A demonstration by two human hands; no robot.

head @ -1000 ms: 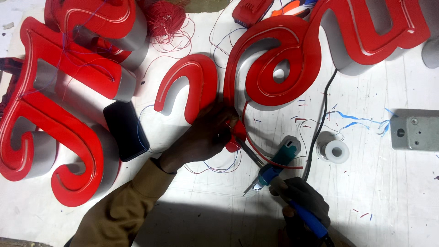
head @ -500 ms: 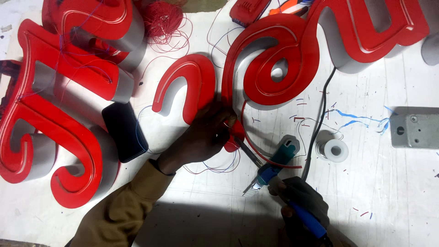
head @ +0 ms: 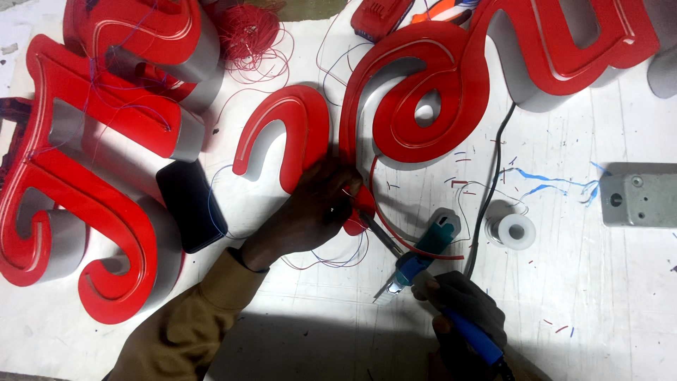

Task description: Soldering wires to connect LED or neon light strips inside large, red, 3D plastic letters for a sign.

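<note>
My left hand (head: 314, 208) rests on the lower end of a small red curved sign letter (head: 285, 134), pinching thin wires against it. My right hand (head: 462, 307) grips a blue-handled soldering iron (head: 416, 264), whose dark tip reaches up-left to the wires beside my left fingers. A larger red looped letter (head: 430, 92) lies just above and to the right. Thin red and purple wires (head: 331, 257) trail below my left hand.
Big red letters with silver sides (head: 84, 183) fill the left. A black phone (head: 192, 204) lies beside them. A solder spool (head: 516, 231), a black cable (head: 490, 190), a grey metal box (head: 642, 196) and a tangle of red wire (head: 250, 35) lie on the white table.
</note>
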